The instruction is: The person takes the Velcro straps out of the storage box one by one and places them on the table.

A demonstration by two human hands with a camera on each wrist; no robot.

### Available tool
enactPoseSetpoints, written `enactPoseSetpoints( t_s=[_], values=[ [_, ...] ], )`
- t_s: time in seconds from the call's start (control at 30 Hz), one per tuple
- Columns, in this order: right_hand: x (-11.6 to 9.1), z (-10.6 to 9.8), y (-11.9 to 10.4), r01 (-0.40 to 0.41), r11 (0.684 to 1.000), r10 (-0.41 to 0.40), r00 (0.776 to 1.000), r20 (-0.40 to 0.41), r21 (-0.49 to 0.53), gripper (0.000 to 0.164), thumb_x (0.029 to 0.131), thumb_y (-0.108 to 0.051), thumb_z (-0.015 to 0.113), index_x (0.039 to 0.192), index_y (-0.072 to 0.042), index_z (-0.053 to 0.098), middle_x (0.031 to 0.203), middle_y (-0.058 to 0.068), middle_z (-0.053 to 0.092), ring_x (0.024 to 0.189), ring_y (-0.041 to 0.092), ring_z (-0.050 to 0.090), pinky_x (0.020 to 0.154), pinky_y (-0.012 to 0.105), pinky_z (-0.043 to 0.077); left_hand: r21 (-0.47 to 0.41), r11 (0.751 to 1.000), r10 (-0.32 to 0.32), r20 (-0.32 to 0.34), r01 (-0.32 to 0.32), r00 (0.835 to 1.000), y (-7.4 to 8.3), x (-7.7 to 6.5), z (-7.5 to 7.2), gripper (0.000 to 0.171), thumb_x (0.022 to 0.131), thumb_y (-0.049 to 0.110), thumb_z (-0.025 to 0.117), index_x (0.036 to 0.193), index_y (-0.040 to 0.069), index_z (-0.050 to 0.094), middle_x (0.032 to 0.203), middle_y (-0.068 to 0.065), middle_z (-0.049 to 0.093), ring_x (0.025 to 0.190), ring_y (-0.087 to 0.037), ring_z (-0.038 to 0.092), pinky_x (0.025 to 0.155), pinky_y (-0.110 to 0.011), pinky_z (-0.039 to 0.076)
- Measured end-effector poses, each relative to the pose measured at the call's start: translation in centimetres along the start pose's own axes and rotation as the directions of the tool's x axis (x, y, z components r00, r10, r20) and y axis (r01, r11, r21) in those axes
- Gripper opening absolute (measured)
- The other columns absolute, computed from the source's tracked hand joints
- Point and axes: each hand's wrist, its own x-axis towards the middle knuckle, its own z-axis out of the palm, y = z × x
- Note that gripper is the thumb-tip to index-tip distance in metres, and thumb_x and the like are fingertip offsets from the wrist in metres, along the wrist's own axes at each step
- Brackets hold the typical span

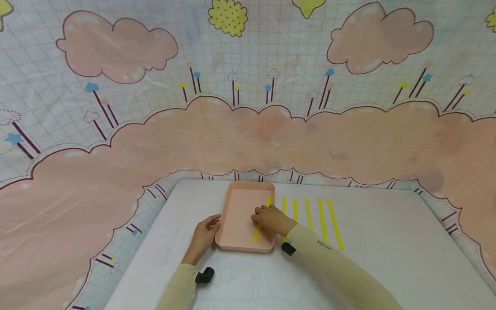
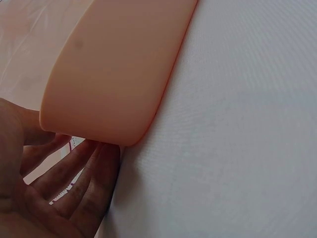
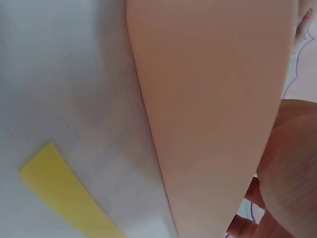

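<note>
A pink tray point(image 1: 240, 206) lies on the white table point(image 1: 387, 249). My left hand point(image 1: 203, 234) rests against the tray's near left corner; in the left wrist view its straight fingers point(image 2: 74, 178) lie along the tray wall point(image 2: 114, 74). My right hand point(image 1: 271, 217) reaches over the tray's right side and holds a yellow strip point(image 1: 256, 234) that lies inside the tray, its ends showing beyond the hand. The right wrist view shows the tray wall point(image 3: 213, 99), part of the hand point(image 3: 292, 163) and another yellow strip point(image 3: 64, 198) on the table.
Several yellow strips point(image 1: 321, 219) lie side by side on the table just right of the tray. A cloth printed with pink clouds point(image 1: 248, 129) hangs behind and around the table. The table edges run at left, right and back.
</note>
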Motion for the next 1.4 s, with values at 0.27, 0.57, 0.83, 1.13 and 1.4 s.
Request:
enactPoseSetpoints(
  t_s=[0.27,0.57,0.83,1.13,1.4],
  values=[
    [-0.05,0.13,-0.07,-0.011,1.0,0.012,1.0,-0.029,0.029,0.016,0.096,-0.011,0.061,0.104,-0.024,0.065,0.1,-0.002,0.059,0.089,0.016,0.053,0.074,0.03,0.044,0.02,1.0,-0.008,-0.009,0.008,1.0,0.09,0.07,-0.09,0.034,0.096,0.008,0.06,0.129,0.003,0.063,0.12,-0.023,0.068,0.107,-0.036,0.067,0.088,-0.043,0.055],
    [-0.31,0.13,-0.04,0.001,1.0,0.0,0.999,-0.04,0.02,0.02,0.098,-0.013,0.058,0.11,-0.028,0.065,0.11,-0.001,0.059,0.097,0.017,0.051,0.077,0.031,0.044,0.013,1.0,0.006,0.001,-0.006,1.0,0.42,0.07,-0.17,0.033,0.095,0.005,0.059,0.128,0.001,0.063,0.119,-0.024,0.067,0.105,-0.036,0.067,0.089,-0.044,0.055],
    [-0.44,0.45,0.0,0.032,0.999,-0.032,0.997,-0.072,-0.005,0.016,0.098,-0.015,0.058,0.108,-0.028,0.063,0.107,-0.003,0.059,0.096,0.016,0.052,0.073,0.028,0.037,0.022,1.0,0.007,0.005,-0.007,1.0,0.29,0.06,0.01,0.033,0.095,0.005,0.059,0.128,0.002,0.063,0.119,-0.025,0.067,0.106,-0.037,0.067,0.09,-0.045,0.055],
    [-0.72,0.56,0.13,0.101,0.995,-0.1,0.981,-0.169,-0.004,0.008,0.096,-0.019,0.06,0.101,-0.025,0.062,0.101,-0.003,0.059,0.092,0.015,0.053,0.069,0.024,0.032,0.02,1.0,0.012,-0.012,-0.012,1.0,0.02,0.15,0.17,0.033,0.095,0.006,0.06,0.127,0.001,0.064,0.117,-0.025,0.068,0.105,-0.037,0.068,0.088,-0.044,0.055],
    [-0.85,0.24,-0.08,0.113,0.992,-0.092,0.954,-0.286,0.058,0.015,0.093,-0.019,0.066,0.085,-0.022,0.054,0.091,-0.006,0.055,0.084,0.012,0.049,0.066,0.022,0.027,0.025,1.0,0.006,-0.02,-0.006,1.0,-0.13,0.07,0.07,0.033,0.095,0.007,0.061,0.127,0.003,0.064,0.117,-0.024,0.068,0.105,-0.036,0.068,0.088,-0.043,0.055]
  ],
)
